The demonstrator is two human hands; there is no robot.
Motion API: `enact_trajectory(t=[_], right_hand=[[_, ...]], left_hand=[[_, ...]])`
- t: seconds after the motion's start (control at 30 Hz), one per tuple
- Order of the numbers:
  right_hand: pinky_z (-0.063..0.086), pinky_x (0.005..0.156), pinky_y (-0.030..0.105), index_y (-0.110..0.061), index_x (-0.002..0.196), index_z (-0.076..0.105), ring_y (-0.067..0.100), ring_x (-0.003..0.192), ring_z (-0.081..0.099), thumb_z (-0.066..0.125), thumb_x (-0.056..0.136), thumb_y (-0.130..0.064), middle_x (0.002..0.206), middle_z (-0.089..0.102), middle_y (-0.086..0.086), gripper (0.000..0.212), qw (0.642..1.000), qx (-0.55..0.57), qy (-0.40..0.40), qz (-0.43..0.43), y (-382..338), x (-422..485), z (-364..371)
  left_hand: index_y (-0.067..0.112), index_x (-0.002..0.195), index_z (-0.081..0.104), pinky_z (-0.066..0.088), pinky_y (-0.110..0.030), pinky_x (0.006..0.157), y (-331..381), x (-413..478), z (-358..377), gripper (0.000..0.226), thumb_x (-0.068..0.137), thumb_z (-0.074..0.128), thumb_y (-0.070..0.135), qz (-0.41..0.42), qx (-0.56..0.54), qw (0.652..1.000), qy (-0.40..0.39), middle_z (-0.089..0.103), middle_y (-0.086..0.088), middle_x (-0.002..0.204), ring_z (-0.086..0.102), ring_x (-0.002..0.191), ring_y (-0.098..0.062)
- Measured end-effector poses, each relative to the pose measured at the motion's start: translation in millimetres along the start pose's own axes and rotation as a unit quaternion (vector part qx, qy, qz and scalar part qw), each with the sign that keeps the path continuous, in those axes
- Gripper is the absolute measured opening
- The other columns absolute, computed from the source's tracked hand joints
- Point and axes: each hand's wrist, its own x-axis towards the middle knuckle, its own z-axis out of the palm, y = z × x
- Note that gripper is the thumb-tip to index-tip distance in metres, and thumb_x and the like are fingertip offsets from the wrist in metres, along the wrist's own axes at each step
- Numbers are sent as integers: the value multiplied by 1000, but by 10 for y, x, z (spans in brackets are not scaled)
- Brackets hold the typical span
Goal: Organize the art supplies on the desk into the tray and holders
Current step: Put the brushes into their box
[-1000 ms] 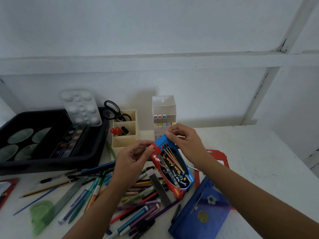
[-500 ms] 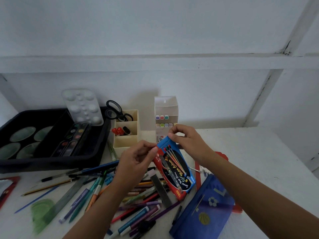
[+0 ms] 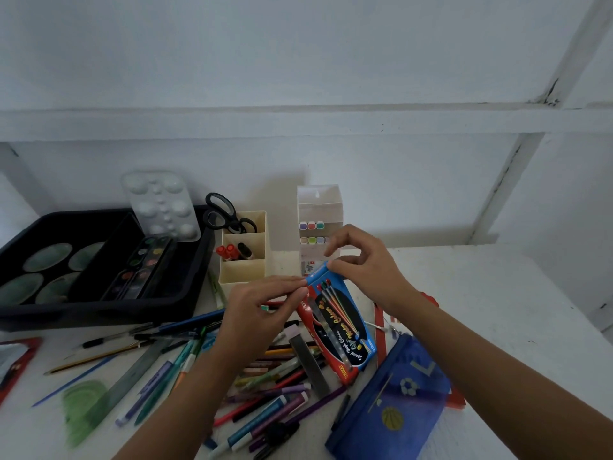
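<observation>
Over the last second the right hand (image 3: pixel 368 263) has crept a little along the top end of the paint box (image 3: pixel 341 330), and its forefinger has lifted off, arched above the flap. The box itself has hardly shifted.

The white desk (image 3: pixel 497 310) carries everything. The black tray (image 3: pixel 99 313) sits just left of the cream holder (image 3: pixel 243 273), with a white palette (image 3: pixel 162 204) leaning at its back corner. In front of the holder and to the right lies a blue pouch (image 3: pixel 398 403). A loose heap of pens (image 3: pixel 265 386) is spread in front of the holder.

The paint box is held tilted just in front and right of the holder, above the pens. The right hand pinches its top edge between thumb and middle finger. The left hand (image 3: pixel 258 313), fingers pressed together, pinches the box's upper left corner.

A clear marker case (image 3: pixel 318 207) stands upright right of the holder. Black scissors (image 3: pixel 220 210) poke out of the holder's rear compartment, and red markers (image 3: pixel 225 252) stand in its middle one.
</observation>
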Motion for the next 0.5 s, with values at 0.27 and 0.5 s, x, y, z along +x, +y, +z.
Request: enact_trajectory(t=[0.27, 0.5], right_hand=[[58, 87, 32, -10, 90, 70, 23, 101, 68, 64, 92, 0, 100, 70, -5, 12, 998, -8, -46, -50, 123, -81, -7], [61, 86, 40, -25, 123, 55, 22, 101, 71, 69, 92, -14, 111, 69, -3, 35, 992, 70, -55, 87, 166, -203, -21]], left_hand=[[14, 121, 74, 60, -20, 75, 5, 26, 45, 30, 92, 74, 19, 57, 68, 996, -23, 75, 2, 107, 70, 93, -2], [14, 113, 77, 64, -40, 75, 24, 80, 75, 24, 90, 73, 15, -172, -90, 980, -34, 79, 0, 99, 76, 87, -18]])
